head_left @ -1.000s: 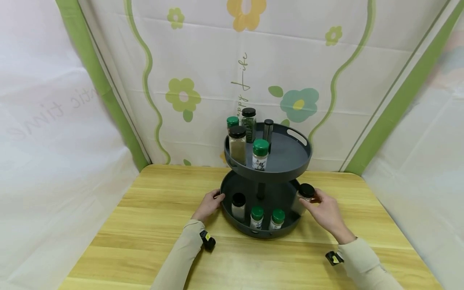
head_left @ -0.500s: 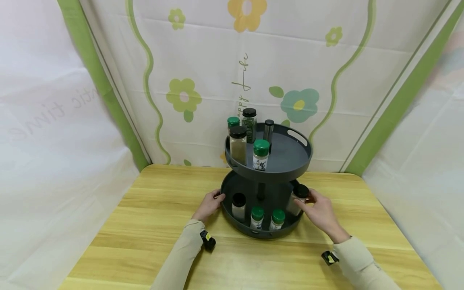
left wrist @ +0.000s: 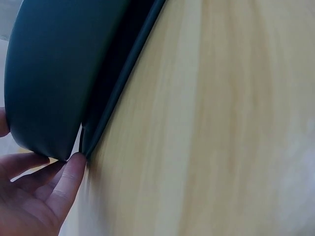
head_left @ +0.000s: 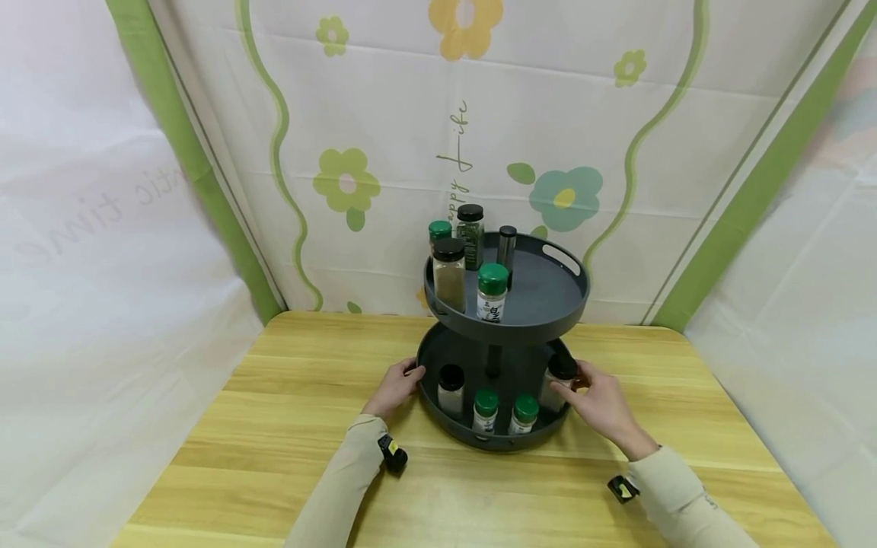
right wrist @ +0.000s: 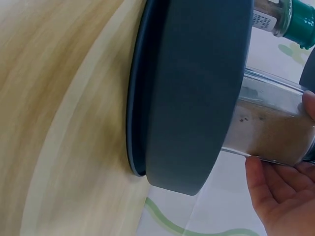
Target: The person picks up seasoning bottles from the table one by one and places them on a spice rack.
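A dark grey two-tier rack with an upper tray (head_left: 541, 332) and a lower tray (head_left: 438, 423) stands on the wooden table. My left hand (head_left: 396, 390) holds the lower tray's left rim; its fingertips touch the tray's outer wall (left wrist: 54, 83) in the left wrist view. At the right side, my right hand (head_left: 603, 407) grips a black-lidded spice jar (head_left: 553, 396) by its upper part. The right wrist view shows brown powder in this clear jar (right wrist: 275, 128), upright with its lower end behind the tray wall (right wrist: 197, 98). Its base is hidden.
The lower tray also bears a black-lidded jar (head_left: 451, 392) and two green-lidded jars (head_left: 485, 415). Several bottles, including a green-lidded one (head_left: 492, 293) and a slim dark one (head_left: 506, 247), stand on the upper tray. Behind hangs a flowered curtain (head_left: 411, 99).
My right hand has moved left and slightly down with the spice jar, bringing it inside the lower tray's rim. The left hand has stayed on the rim.
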